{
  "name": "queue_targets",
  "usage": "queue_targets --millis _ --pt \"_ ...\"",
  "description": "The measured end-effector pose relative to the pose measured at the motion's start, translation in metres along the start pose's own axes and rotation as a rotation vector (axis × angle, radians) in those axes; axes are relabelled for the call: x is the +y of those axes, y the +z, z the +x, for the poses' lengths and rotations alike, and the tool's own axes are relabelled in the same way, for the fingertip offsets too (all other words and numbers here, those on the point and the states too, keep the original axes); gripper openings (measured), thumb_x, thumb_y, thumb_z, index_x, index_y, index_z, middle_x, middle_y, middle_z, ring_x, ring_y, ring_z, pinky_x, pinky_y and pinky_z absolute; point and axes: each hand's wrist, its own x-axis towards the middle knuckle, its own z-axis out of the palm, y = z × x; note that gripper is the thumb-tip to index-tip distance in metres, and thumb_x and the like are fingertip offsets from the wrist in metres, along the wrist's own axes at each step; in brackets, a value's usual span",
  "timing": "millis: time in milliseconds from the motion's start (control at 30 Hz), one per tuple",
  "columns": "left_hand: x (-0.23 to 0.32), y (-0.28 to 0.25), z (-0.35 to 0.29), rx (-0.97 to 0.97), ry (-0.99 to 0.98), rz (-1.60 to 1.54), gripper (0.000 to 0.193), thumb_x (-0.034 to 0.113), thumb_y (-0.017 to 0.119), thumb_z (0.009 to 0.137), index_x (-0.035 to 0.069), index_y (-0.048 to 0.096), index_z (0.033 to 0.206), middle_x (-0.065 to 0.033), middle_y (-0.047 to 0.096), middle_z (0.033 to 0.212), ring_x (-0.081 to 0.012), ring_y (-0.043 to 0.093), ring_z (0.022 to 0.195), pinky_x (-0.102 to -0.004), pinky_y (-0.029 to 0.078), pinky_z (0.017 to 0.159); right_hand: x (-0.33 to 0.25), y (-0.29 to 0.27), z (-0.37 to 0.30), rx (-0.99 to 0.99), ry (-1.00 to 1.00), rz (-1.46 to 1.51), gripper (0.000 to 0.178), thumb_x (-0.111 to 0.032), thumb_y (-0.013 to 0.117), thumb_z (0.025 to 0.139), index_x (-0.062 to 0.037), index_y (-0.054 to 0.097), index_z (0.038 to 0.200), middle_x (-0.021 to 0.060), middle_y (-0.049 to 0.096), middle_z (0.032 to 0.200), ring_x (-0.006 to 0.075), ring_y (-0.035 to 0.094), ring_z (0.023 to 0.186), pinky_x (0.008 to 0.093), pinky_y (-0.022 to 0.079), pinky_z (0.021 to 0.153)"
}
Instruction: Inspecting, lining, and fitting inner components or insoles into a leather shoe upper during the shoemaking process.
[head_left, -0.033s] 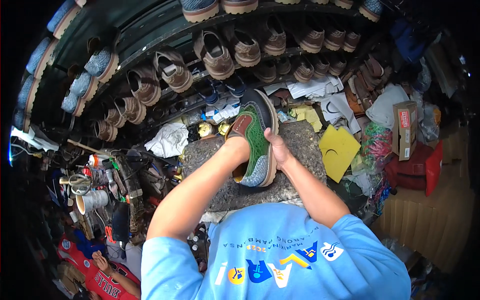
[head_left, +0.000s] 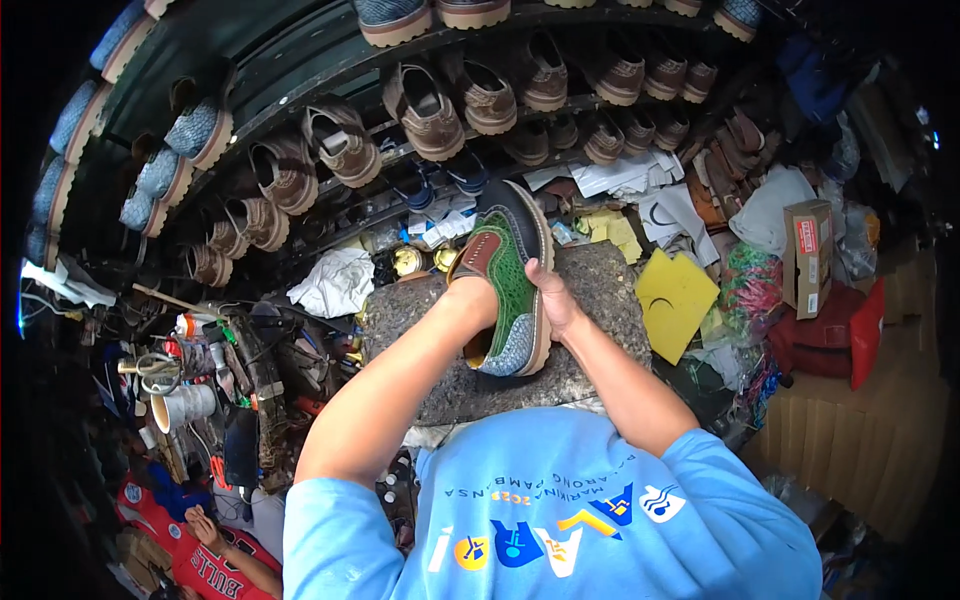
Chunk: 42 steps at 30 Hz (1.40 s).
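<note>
From my remote seat I watch the person's two bare hands on one green, black, reddish-brown and scaly blue-grey shoe with a tan sole [head_left: 512, 262]; it lies between them, black toe pointing away from the body, over a rough, speckled grey stone-like block [head_left: 420, 375], though I cannot tell whether the two touch. The left hand [head_left: 479, 298] goes into the shoe's opening past the wrist, so I cannot tell whether its fingers are spread or curled; the right hand [head_left: 554, 301] clasps the sole's outer edge, thumb laid along the side, the other fingers hidden from me.

Right of the right hand I have a flat yellow sheet with a dark curved line [head_left: 680, 300]; farther right, an upright brown cardboard box [head_left: 808, 258]; left of the left hand sits a crumpled ball of white paper [head_left: 332, 282]; nearer the body on that side, a white tapered cup [head_left: 184, 406] lies tipped; beyond both hands, brown low-cut shoes with pale soles [head_left: 425, 110] line dark shelves [head_left: 300, 90].
</note>
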Motion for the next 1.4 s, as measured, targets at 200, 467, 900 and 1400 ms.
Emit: queue_targets --millis 200,467,900,1400 --pt "0.015 -0.025 -0.008 -0.106 0.141 -0.023 0.042 0.02 0.06 0.091 0.012 0.067 0.132 -0.0171 0.062 0.14 -0.0386 0.053 0.135 -0.0496 0.036 0.115 -0.005 -0.005 -0.004 -0.046 0.018 0.118 0.076 -0.053 0.079 0.089 -0.0018 0.057 0.141 0.0118 0.068 0.131 0.0222 0.067 0.117 0.0386 0.056 0.101" --pt "0.017 -0.043 -0.004 -0.383 0.07 -0.121 0.037 0.018 0.059 0.091 0.01 0.069 0.126 -0.0173 0.064 0.138 -0.0371 0.055 0.133 -0.0507 0.036 0.116 -0.011 0.001 -0.001 0.05 0.013 0.003 0.076 -0.051 0.081 0.087 -0.0009 0.058 0.139 0.0126 0.07 0.126 0.0221 0.069 0.112 0.0379 0.057 0.099" --pt "0.045 -0.105 -0.012 -0.74 -0.144 -0.16 0.034 0.014 0.058 0.09 0.002 0.068 0.12 -0.0195 0.065 0.135 -0.0367 0.06 0.128 -0.0516 0.039 0.114 -0.01 -0.008 0.007 -0.088 0.064 0.095 0.088 -0.061 0.078 0.084 -0.0001 0.055 0.143 0.0136 0.068 0.131 0.0238 0.067 0.118 0.0402 0.053 0.105" --pt "0.113 -0.073 -0.096 0.103 -0.149 -0.189 0.046 0.012 0.066 0.087 -0.011 0.058 0.126 -0.0168 0.071 0.091 -0.031 0.066 0.108 -0.0628 0.036 0.111 -0.03 0.018 0.001 0.008 -0.011 0.012 0.114 -0.091 0.032 0.086 -0.0033 0.037 0.158 0.0199 0.053 0.151 0.0334 0.057 0.135 0.0511 0.047 0.114"
